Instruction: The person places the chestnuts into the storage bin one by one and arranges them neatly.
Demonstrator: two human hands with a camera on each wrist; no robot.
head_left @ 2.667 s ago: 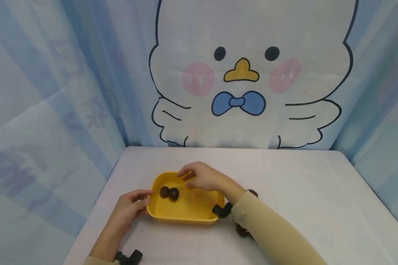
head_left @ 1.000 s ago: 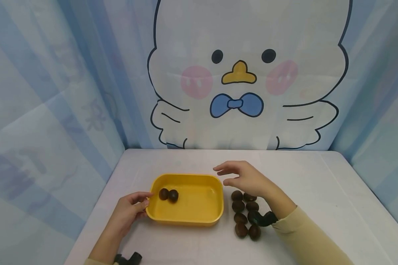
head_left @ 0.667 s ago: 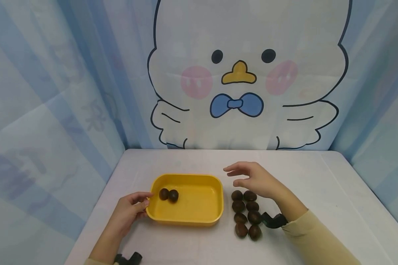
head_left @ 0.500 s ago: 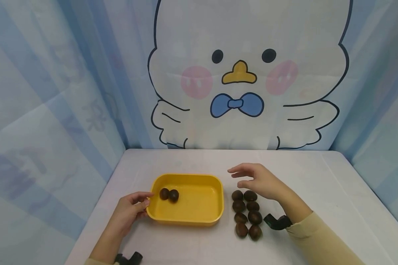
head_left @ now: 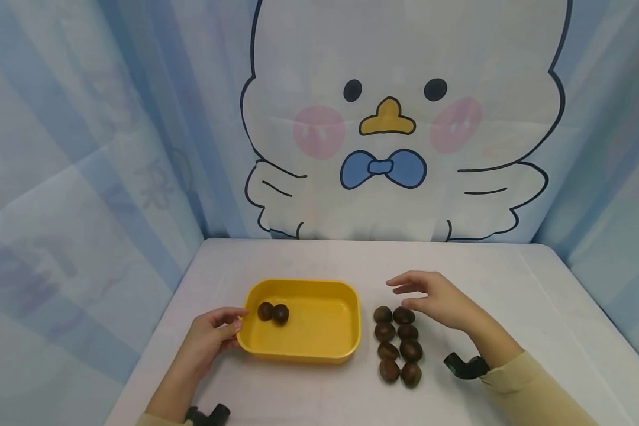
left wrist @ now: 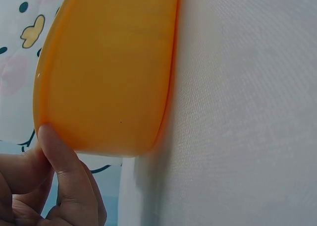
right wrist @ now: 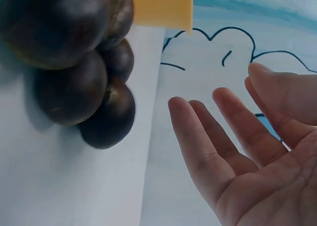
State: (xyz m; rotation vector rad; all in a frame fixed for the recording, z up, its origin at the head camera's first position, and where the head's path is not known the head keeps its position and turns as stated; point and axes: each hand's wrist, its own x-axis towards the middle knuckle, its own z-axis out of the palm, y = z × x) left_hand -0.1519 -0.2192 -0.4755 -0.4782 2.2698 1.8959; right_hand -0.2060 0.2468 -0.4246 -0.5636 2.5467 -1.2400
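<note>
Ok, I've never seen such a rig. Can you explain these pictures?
No machine: these are a person's bare left hand and right hand. The wide picture comes from a head camera looking forward and down; the others from a camera on each wrist. On the white table sits a yellow tray with two round brown pieces inside. Eight more pieces lie beside it in two columns. The left hand holds the tray's edge; the right hand, near the columns' far end, is empty.
</note>
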